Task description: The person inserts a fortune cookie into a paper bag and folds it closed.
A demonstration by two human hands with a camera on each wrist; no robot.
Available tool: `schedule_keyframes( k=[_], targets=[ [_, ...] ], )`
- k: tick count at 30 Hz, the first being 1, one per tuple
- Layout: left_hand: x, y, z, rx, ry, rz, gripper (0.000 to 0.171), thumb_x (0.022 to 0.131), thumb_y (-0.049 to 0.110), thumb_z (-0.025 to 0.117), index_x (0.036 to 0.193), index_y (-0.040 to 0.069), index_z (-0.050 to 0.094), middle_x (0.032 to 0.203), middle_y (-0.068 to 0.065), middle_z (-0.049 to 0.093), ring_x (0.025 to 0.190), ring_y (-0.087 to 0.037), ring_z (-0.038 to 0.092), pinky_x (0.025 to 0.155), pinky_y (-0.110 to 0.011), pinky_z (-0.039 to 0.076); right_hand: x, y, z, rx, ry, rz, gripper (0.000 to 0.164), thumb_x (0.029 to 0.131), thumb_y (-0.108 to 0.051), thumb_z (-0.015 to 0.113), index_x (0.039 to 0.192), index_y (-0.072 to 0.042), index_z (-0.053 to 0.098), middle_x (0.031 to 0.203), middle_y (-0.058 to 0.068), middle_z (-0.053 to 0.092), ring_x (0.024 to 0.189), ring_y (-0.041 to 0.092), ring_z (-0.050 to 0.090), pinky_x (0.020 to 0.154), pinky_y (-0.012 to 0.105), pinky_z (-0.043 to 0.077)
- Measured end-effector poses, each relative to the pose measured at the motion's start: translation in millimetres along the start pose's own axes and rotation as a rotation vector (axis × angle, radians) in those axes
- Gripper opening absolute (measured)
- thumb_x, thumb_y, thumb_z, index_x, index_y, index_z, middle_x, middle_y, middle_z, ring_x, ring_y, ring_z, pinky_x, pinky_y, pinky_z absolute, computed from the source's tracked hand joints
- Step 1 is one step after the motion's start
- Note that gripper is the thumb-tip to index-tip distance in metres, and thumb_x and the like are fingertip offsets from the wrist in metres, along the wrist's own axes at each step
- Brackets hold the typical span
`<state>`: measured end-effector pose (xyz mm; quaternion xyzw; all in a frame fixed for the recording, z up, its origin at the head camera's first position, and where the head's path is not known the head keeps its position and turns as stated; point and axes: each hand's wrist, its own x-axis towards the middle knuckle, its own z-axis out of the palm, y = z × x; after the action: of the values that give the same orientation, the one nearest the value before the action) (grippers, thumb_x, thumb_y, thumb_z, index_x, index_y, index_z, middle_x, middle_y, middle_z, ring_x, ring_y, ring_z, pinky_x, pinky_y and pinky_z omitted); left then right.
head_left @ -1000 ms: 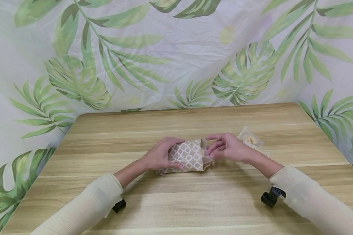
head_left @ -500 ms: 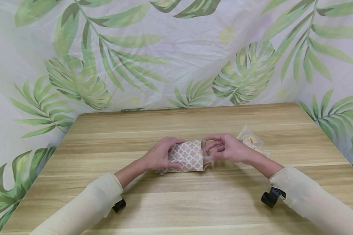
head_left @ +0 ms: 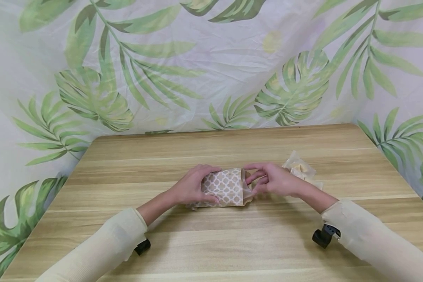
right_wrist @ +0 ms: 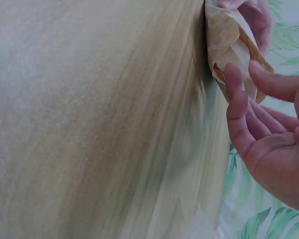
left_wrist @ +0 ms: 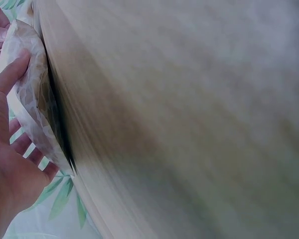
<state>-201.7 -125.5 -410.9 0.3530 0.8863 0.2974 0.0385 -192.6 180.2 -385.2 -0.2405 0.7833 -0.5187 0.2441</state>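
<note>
A brown paper bag [head_left: 223,188] with a white lattice pattern lies on its side on the table, its mouth facing right. My left hand [head_left: 192,186] grips its closed end, thumb on the near side and fingers on the far side; the left wrist view shows this hand [left_wrist: 12,154] too. At the mouth, a translucent wrapper [head_left: 247,191] shows, its contents hidden. My right hand [head_left: 276,180] has its fingertips at and partly inside that opening. In the right wrist view this hand [right_wrist: 274,134] has loosely bent fingers touching the bag's mouth [right_wrist: 234,55].
Several small clear packets [head_left: 301,168] with pale yellowish contents lie behind the right forearm. The wooden table [head_left: 211,246] ends at a leaf-patterned cloth [head_left: 183,78] at the back. A dark wrist camera [head_left: 322,236] hangs under the right sleeve.
My right hand has shifted slightly left, its fingers deeper into the bag's mouth. Less of the translucent wrapper sticks out. The left hand and the bag have stayed in place.
</note>
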Motion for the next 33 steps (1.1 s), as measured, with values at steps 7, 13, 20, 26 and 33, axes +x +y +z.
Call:
schedule_keyframes(
  k=[7,13,20,26,33],
  targets=[
    [0.3,-0.1,0.3,0.001,0.003,0.013,0.093,0.070,0.039,0.097,0.145,0.004,0.056,0.139,-0.014,0.063,0.128,-0.033,0.056,0.108,-0.052,0.047,2,3,0,0.034,0.012,0.034,0.065,0.091,0.016,0.065,0.151,0.012,0.038,0.111,0.024,0.075,0.089,0.025,0.075,0.063,0.025,0.054],
    [0.8,-0.1,0.8,-0.005,0.002,0.007,0.091,0.071,0.038,0.096,0.146,0.005,0.056,0.140,-0.013,0.062,0.129,-0.032,0.055,0.109,-0.051,0.046,3,4,2,0.051,0.029,0.080,0.061,0.093,0.010,0.069,0.148,0.008,0.044,0.101,0.021,0.077,0.087,0.026,0.076,0.061,0.026,0.054],
    [2.1,-0.6,0.8,-0.021,0.006,0.007,0.091,0.070,0.038,0.097,0.145,0.005,0.057,0.140,-0.013,0.062,0.129,-0.032,0.055,0.110,-0.051,0.046,5,8,9,0.008,0.044,0.043,0.066,0.088,0.006,0.077,0.145,0.013,0.045,0.092,0.018,0.077,0.086,0.024,0.076,0.073,0.025,0.058],
    [2.6,-2.2,2.3,-0.011,0.018,0.024,0.091,0.070,0.039,0.097,0.144,0.005,0.057,0.139,-0.012,0.063,0.128,-0.032,0.056,0.108,-0.051,0.047,8,11,14,-0.103,0.101,-0.043,0.071,0.080,0.004,0.085,0.140,0.017,0.048,0.072,0.004,0.069,0.064,0.012,0.061,0.058,0.021,0.049],
    [3.2,-3.4,3.6,-0.015,0.020,0.024,0.091,0.069,0.038,0.097,0.145,0.006,0.058,0.139,-0.012,0.063,0.128,-0.032,0.056,0.109,-0.051,0.046,12,14,19,-0.171,0.150,-0.078,0.072,0.076,0.004,0.088,0.137,0.019,0.052,0.064,-0.003,0.060,0.056,0.005,0.050,0.052,0.017,0.039]
  ],
)
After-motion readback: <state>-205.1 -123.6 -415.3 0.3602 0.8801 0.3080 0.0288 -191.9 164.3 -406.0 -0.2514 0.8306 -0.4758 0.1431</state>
